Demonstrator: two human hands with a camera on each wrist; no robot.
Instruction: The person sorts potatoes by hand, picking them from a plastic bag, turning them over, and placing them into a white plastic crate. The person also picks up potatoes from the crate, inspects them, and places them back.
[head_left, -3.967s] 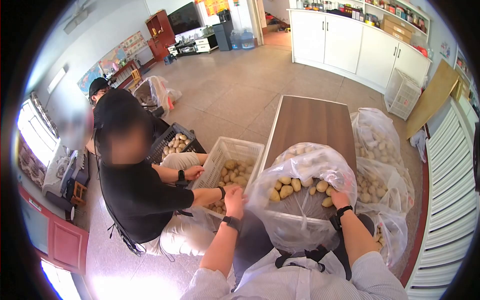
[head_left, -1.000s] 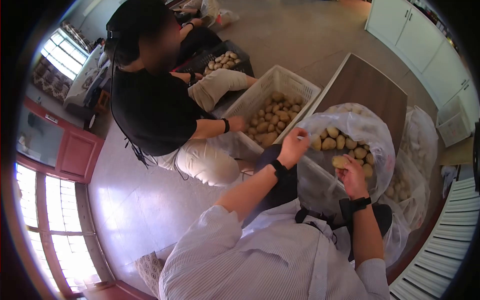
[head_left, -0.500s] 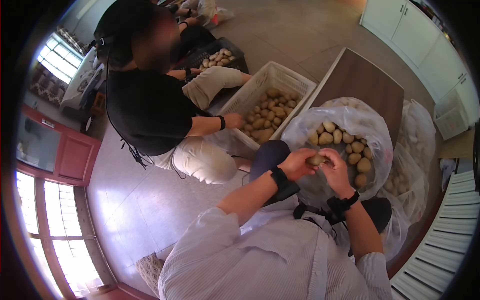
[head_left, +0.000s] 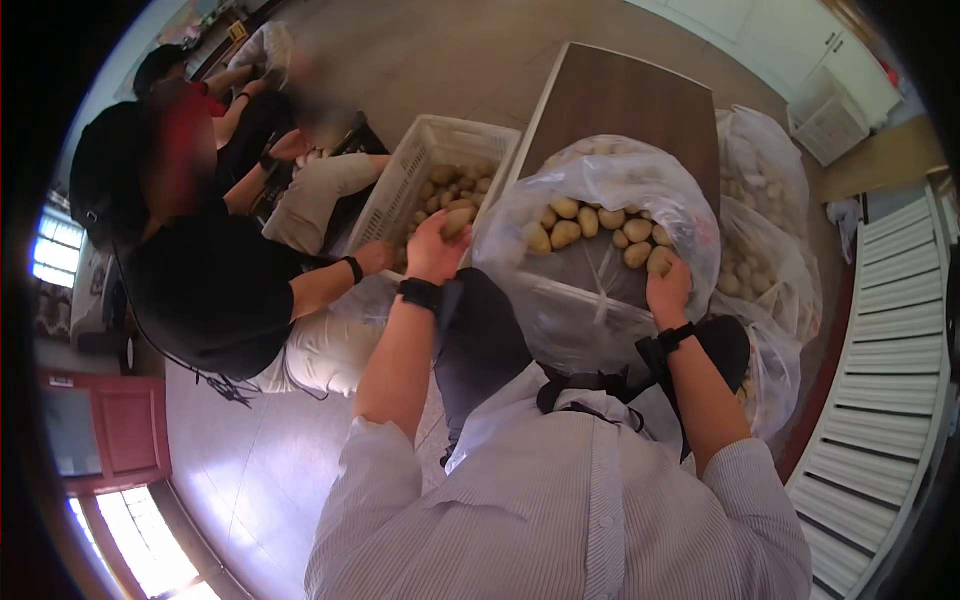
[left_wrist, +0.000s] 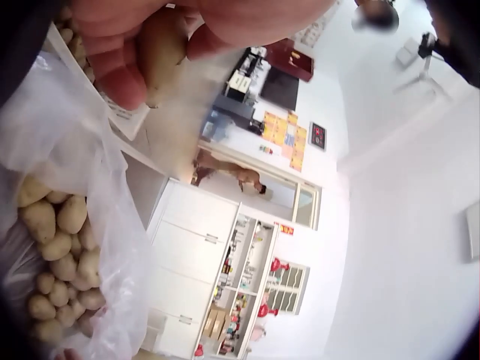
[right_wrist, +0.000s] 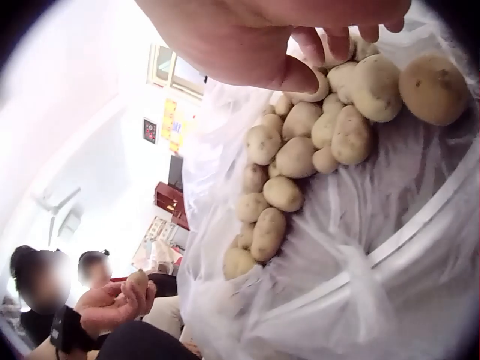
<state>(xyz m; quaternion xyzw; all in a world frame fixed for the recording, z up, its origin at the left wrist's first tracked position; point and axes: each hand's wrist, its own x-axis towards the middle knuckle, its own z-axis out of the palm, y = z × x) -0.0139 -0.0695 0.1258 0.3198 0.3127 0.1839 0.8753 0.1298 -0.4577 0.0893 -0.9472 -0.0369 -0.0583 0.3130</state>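
Observation:
My left hand (head_left: 437, 252) holds a yellow-brown potato (head_left: 458, 218) between thumb and fingers, over the near right part of a white slatted crate (head_left: 401, 170) of potatoes. In the left wrist view this potato (left_wrist: 162, 56) shows in the fingers' grasp. My right hand (head_left: 668, 290) is inside a clear plastic bag (head_left: 560, 285) at the front edge of the dark-topped table. Its fingertips are right at a potato (head_left: 658, 261). The right wrist view shows the fingers (right_wrist: 337, 35) and thumb spread loosely over the potato pile (right_wrist: 298, 156), apart from one another.
Filled clear bags of potatoes (head_left: 755, 180) stand on the floor right of the table (head_left: 630, 85). Beside the white crate, a person in a black shirt (head_left: 205, 290) sits close on my left, a hand at its edge. White radiator bars (head_left: 860, 380) line the right side.
Both hands were together at one potato half a second ago. The left hand has moved left over the crate with it, and the right hand has gone back into the bag.

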